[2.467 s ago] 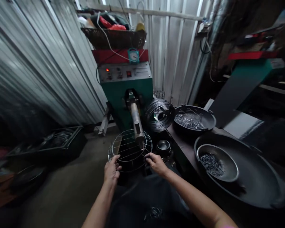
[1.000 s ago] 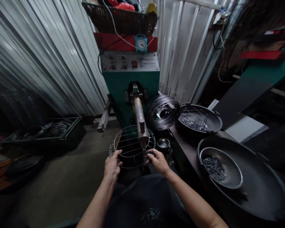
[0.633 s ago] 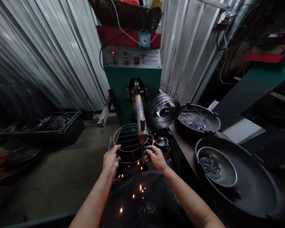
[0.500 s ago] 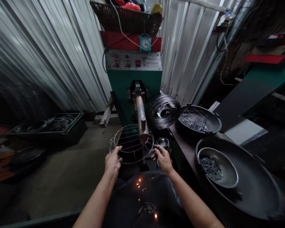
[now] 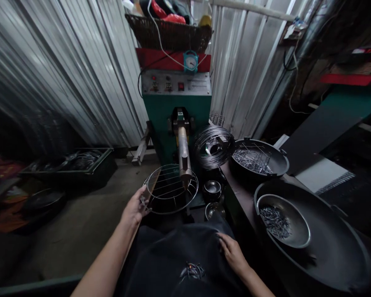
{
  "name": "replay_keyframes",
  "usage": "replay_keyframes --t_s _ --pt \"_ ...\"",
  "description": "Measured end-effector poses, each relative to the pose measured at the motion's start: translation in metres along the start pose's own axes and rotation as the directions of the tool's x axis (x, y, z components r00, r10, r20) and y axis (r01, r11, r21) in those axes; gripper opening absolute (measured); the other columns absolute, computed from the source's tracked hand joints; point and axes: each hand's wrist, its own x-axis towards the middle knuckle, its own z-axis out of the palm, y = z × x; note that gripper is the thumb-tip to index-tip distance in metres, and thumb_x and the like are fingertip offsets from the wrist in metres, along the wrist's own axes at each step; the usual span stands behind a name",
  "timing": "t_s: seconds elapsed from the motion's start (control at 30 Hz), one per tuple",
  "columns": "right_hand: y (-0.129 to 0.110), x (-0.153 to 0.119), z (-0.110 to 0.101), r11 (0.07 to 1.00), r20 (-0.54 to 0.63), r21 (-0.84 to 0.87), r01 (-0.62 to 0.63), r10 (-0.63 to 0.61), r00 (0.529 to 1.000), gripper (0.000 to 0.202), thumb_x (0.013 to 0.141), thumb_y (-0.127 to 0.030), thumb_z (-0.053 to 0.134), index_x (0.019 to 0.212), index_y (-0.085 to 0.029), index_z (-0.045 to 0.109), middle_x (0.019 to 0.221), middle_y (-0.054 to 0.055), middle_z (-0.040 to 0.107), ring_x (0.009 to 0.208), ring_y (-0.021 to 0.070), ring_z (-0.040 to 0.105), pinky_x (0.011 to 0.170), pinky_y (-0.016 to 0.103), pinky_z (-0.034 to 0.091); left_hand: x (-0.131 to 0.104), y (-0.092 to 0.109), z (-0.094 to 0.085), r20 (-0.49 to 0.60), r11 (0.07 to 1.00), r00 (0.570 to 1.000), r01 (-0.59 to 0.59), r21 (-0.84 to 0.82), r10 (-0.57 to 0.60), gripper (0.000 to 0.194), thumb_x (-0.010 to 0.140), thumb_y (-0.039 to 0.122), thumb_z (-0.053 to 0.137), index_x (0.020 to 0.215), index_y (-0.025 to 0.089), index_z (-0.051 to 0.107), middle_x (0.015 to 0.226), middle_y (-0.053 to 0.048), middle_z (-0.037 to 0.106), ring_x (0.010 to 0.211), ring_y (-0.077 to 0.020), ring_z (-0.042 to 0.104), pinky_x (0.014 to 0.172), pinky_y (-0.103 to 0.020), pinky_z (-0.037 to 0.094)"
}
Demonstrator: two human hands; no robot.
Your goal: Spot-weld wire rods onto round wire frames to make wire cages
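Rack (image 5: 172, 199), centre of frame, sits at the rod (image 5: 183, 152), its left rim pinched in the left hand (image 5: 132, 209), apparently to steady it. The right hand (image 5: 233, 252), half open, seemingly empty, meets cloth (image 5: 170, 247) bearing wires (image 5: 193, 271), likely for easy reach.

Looks like a small metal workshop, pretty dim in there.
Green machine (image 5: 160, 108) with a switch panel (image 5: 176, 83) against a corrugated metal wall (image 5: 102, 62), a big wire coil (image 5: 214, 147) beside it, plus pans (image 5: 259, 156) (image 5: 330, 243) and a bowl (image 5: 303, 222) with metal bits (yep, there's a basket (image 5: 170, 35) of odds and ends up top).
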Motion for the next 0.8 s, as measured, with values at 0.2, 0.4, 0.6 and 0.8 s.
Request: replay_keyframes --t_s 0.2,0.4,0.6,0.8 --pt "-0.052 0.038 0.016 0.914 0.024 0.394 -0.096 0.094 0.995 0.030 0.071 -0.050 0.061 0.080 -0.021 0.059 0.069 0.003 0.061 0.052 0.0154 0.057 0.046 0.028 0.044 0.020 0.023 0.002 0.117 0.988 0.992 0.030 0.154 -0.049 0.032 0.044 0.018 0.073 0.064 0.016 0.048 0.051 0.006 0.041 0.040 -0.0060 0.036 0.036 -0.019 0.031" --pt "-0.124 0.088 0.069 0.827 0.095 0.559 0.064 -0.140 0.986 0.026 0.074 -0.043 0.061 0.085 -0.019 0.058 0.075 0.001 0.063 0.059 0.0118 0.058 0.050 0.022 0.045 0.013 -0.012 0.004 0.027 0.990 0.993 -0.116 -0.081 0.119 0.040 0.038 0.019 0.072 0.060 0.018 0.039 0.047 0.011 0.031 0.037 -0.0019 0.022 0.033 -0.015 0.017" --pt "-0.118 0.106 0.079 0.889 0.043 0.451 0.081 -0.113 0.993 0.022 0.075 -0.039 0.058 0.082 -0.018 0.060 0.069 -0.001 0.060 0.058 0.0122 0.057 0.051 0.023 0.047 0.010 -0.020 0.002 0.028 0.966 0.970 -0.236 -0.107 0.241 0.043 0.036 0.026 0.073 0.063 0.019 0.040 0.050 0.011 0.031 0.039 -0.0023 0.024 0.034 -0.016 0.017" --pt "-0.120 0.110 0.068 0.973 0.090 0.173 0.152 -0.169 0.981 0.018 0.076 -0.034 0.056 0.082 -0.019 0.063 0.058 -0.002 0.056 0.051 0.0117 0.054 0.049 0.023 0.043 0.003 -0.018 0.006 0.014 0.954 0.955 -0.294 -0.064 0.295 0.043 0.039 0.027 0.072 0.069 0.018 0.043 0.054 0.011 0.034 0.040 -0.0022 0.028 0.035 -0.016 0.021"
